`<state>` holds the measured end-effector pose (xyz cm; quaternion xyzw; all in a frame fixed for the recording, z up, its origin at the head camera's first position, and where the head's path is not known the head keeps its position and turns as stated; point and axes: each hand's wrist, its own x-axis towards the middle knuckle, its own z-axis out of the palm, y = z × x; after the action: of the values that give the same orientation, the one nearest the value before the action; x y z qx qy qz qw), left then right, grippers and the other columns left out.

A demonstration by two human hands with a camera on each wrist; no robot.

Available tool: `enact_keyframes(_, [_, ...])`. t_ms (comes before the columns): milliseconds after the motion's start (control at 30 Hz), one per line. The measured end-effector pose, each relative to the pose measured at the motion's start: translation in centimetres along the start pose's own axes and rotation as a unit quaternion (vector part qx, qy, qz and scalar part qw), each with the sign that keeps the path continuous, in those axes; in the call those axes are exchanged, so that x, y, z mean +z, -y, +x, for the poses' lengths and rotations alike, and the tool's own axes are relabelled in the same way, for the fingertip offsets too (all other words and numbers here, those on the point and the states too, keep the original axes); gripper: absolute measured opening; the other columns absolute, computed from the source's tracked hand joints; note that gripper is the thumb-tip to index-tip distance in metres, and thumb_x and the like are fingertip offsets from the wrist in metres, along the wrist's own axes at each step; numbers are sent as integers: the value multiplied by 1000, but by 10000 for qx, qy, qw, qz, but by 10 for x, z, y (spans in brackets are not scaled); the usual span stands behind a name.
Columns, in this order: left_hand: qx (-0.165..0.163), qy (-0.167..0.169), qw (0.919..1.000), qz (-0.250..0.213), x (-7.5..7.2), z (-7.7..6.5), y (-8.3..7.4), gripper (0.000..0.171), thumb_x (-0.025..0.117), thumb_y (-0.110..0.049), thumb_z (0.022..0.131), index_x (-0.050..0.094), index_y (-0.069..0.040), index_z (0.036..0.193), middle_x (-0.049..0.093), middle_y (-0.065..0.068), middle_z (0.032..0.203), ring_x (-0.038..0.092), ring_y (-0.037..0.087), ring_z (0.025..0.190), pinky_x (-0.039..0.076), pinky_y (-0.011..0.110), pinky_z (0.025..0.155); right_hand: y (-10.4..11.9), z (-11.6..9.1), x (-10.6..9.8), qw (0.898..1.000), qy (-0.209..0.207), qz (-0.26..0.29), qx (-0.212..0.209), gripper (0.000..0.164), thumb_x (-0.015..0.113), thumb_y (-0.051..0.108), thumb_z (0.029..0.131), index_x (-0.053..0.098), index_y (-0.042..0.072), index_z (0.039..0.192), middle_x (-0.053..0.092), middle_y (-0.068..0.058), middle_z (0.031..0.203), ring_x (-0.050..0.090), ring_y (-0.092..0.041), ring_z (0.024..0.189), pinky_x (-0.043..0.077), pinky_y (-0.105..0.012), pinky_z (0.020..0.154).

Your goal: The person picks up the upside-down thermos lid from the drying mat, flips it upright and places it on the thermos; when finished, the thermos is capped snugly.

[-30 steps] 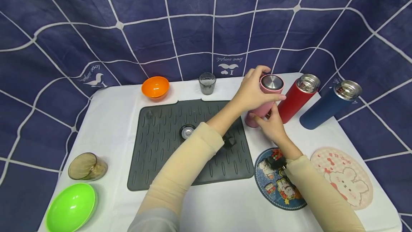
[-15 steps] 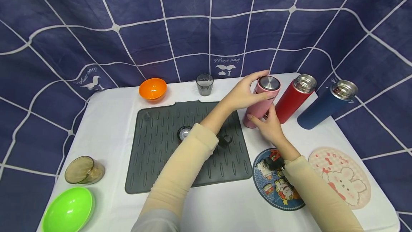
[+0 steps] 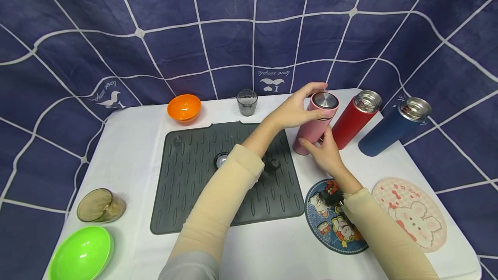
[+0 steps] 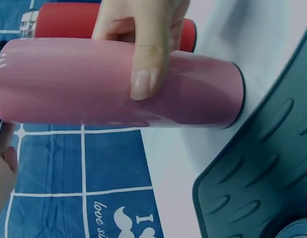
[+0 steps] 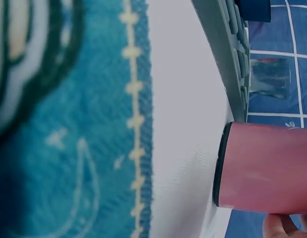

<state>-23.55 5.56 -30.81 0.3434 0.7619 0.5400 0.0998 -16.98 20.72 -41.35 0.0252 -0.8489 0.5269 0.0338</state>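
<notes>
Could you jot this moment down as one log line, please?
left hand: grips capped pink bottle near top | right hand: holds it lower | red bottle, blue bottle: uncapped

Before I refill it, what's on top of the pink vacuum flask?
A metal-topped lid, the left hand around it; the lid hides what the pink vacuum flask holds.

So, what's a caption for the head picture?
Left hand and right hand grip a pink bottle beside a red bottle.
</notes>
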Motion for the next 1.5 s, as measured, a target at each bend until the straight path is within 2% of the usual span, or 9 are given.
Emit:
enact_keyframes(133, [-39,-479,9988,62,6,5,16,74,79,-28,76,42,-17,139,53,-4,134,47,4,120,37,17,98,-19,7,2,10000,17,10,-60,77,71,19,84,22,13,143,41,-14,141,42,-34,130,32,-56,107])
enact_keyframes(233, [-177,-901,9954,282,12,5,15,77,82,-37,70,46,-21,136,56,-7,128,49,1,114,41,17,94,-30,11,3,9999,-21,-22,-161,79,72,25,84,22,18,144,41,-10,142,42,-31,130,33,-54,108])
enact_keyframes(433, [-413,-1766,9774,1084,29,3,6,77,83,-48,64,52,-20,128,52,-5,121,46,5,109,42,20,90,-33,11,5,9993,-138,-39,-357,76,72,24,84,24,17,142,43,-9,139,44,-30,128,35,-53,106])
enact_keyframes(600, [-577,-2104,9646,1478,41,4,-4,74,79,-50,69,50,-17,129,56,-3,121,47,9,113,34,31,100,-32,10,3,9989,-194,-39,-420,74,71,21,84,24,15,141,43,-9,138,44,-28,129,36,-52,106])
enact_keyframes(833, [-388,-2432,9503,1904,49,3,-6,71,79,-53,67,56,-16,122,57,-4,115,47,9,108,32,30,97,-31,6,2,9989,-166,-24,-442,74,71,18,84,24,15,142,44,-10,138,43,-28,129,34,-53,106])
enact_keyframes(967, [-353,-2333,9538,1857,45,2,-7,69,79,-52,68,58,-17,123,60,-5,117,47,8,111,32,31,98,-29,6,2,9992,-77,-42,-392,75,70,17,85,22,16,143,43,-10,139,42,-28,131,34,-53,107])
enact_keyframes(1167, [-251,-1816,9683,1698,35,0,-3,70,81,-47,69,55,-20,128,57,-5,126,47,8,119,35,29,101,-10,1,2,9994,-4,135,-321,72,69,11,85,23,7,140,42,-16,139,43,-34,129,33,-55,107])
enact_keyframes(1400, [-63,-1390,9891,477,27,-4,15,78,83,-39,68,44,-22,134,55,-9,132,49,-1,119,40,16,99,4,-5,2,9995,0,75,-307,69,68,8,85,25,6,139,43,-18,137,44,-36,128,34,-56,105])
enact_keyframes(1500, [128,-1130,9931,291,18,-4,20,73,84,-34,69,49,-21,132,53,-7,136,46,-3,124,36,15,103,4,-5,2,9997,26,10,-247,71,68,9,85,23,6,140,42,-19,139,43,-38,129,33,-58,105])
